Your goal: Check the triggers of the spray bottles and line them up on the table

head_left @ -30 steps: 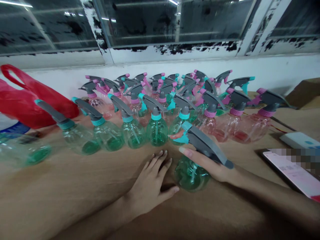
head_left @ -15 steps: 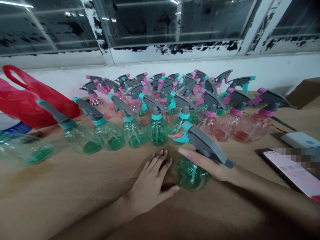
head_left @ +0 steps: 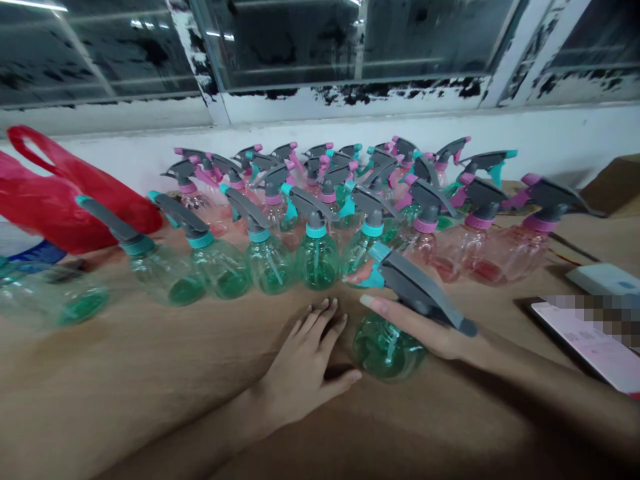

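Note:
My right hand (head_left: 425,323) is closed round the neck of a green spray bottle (head_left: 387,350), just below its grey and turquoise trigger head. The bottle stands upright on the wooden table (head_left: 165,387). Its collar is hidden behind my fingers. Flat on the tabletop to the left of it lies my left hand (head_left: 310,367), fingers spread, holding nothing. Beyond both hands, a front row holds green spray bottles (head_left: 317,260) with turquoise collars, and pink spray bottles (head_left: 483,257) at its right end. More pink and green ones crowd behind.
A red plastic bag (head_left: 95,207) sits at the far left. To the right lie a phone (head_left: 585,340) with a lit screen and a white box-shaped device (head_left: 603,279) near a cable. A cardboard box (head_left: 620,187) stands at the back right. The windowed white wall (head_left: 550,133) borders the table.
The view has shifted very slightly. Both hands keep their pose, and the green spray bottle stays in my right hand.

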A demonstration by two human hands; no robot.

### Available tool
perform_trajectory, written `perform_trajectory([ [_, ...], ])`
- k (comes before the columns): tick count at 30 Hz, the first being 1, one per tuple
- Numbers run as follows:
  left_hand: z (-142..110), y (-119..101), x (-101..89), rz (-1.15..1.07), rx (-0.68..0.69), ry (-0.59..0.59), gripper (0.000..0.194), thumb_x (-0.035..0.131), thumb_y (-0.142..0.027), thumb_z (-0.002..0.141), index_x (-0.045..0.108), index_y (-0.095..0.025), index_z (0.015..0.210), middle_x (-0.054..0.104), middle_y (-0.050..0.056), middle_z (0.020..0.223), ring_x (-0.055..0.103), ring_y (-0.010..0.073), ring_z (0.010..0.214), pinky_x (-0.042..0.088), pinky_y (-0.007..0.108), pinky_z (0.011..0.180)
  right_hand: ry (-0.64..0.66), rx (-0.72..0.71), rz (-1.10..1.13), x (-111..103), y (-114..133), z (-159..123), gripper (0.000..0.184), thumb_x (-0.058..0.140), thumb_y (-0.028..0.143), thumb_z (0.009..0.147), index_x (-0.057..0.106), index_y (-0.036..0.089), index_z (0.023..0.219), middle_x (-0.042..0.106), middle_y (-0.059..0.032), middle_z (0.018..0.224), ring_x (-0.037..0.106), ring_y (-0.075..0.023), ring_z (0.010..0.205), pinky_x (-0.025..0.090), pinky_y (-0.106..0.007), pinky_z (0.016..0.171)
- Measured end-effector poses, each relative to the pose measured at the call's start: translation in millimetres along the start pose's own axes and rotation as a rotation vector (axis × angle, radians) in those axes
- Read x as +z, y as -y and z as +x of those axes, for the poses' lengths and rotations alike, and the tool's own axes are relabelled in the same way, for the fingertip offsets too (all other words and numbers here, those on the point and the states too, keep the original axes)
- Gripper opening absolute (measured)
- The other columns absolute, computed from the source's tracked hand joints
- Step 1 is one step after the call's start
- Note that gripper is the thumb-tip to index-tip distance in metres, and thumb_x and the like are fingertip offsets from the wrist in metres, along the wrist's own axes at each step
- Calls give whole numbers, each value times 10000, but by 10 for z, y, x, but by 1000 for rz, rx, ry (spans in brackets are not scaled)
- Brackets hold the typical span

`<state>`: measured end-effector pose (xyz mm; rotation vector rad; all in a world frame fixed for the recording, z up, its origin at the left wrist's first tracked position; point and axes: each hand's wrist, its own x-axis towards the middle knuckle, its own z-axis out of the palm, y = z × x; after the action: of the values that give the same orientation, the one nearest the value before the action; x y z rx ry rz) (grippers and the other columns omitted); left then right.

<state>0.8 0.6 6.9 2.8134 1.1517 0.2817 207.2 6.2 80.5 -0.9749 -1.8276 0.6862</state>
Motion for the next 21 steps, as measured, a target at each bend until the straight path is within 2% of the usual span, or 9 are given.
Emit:
perform_trajectory([
  [3,8,-9,-20,-7,0,5,716,502,-592,872,386,-108,1388,382,163,1430,313,334,1321,280,499,1059,18,25,5,7,-32,-19,192,558,408,860,598,236,784,551,32,623,488,-119,496,420,-281,509],
  [7,10,-10,-22,-14,-2,11,712,495,-595,872,382,-119,1390,400,161,1419,325,335,1314,292,505,1048,28,11,42,12,-52,-26,220,546,427,865,595,231,779,562,22,671,507,-119,549,428,-285,565],
  [10,7,-3,-5,1,0,7,713,485,-597,878,378,-115,1392,373,165,1437,321,334,1316,282,506,1052,32,24,57,12,-47,-6,185,582,416,845,628,246,900,606,10,751,531,-131,580,439,-294,575],
  [13,9,7,12,19,0,6,715,477,-601,880,381,-109,1391,386,169,1426,331,339,1306,288,511,1046,17,32,64,15,-37,4,271,619,406,818,627,253,1042,653,-8,854,564,-142,600,454,-304,578],
  [21,-4,17,16,9,3,2,704,495,-595,871,392,-125,1385,399,158,1419,331,337,1307,288,511,1046,6,-3,93,22,-31,-18,267,617,344,829,616,215,1063,644,-15,838,579,-153,648,467,-310,593],
])
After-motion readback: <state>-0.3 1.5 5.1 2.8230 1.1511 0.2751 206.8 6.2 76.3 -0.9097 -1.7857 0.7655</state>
